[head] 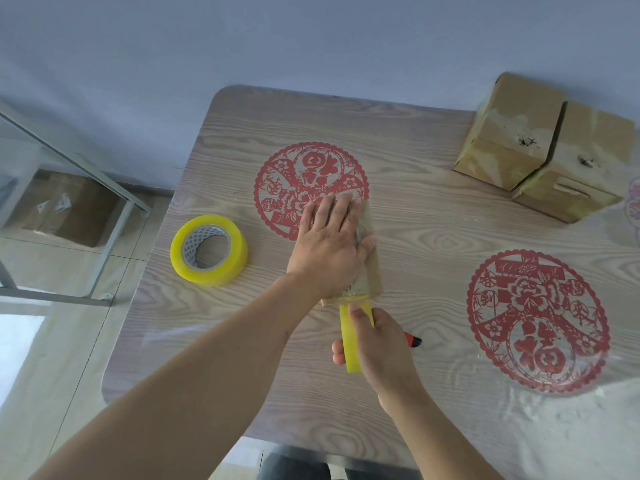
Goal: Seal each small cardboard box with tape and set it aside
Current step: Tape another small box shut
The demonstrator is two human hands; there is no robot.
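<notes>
Two sealed boxes [543, 147] sit upper right on the counter [433, 220]. At centre, my left hand [329, 244] presses flat, fingers straight, on the small cardboard box [372, 268]; my right hand [381, 344] grips the tape roll [348, 337]. Slack tape could wrinkle if the box slides.

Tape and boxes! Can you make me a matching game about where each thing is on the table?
Things:
1. spare tape roll
2. sealed boxes
3. box being taped
4. tape roll in use

Places:
A. under the flat left hand
B. far right corner of the table
C. held in the right hand
D. lying alone, left of the hands

Pairs: 1-D, 2-B, 3-A, 4-C
</notes>
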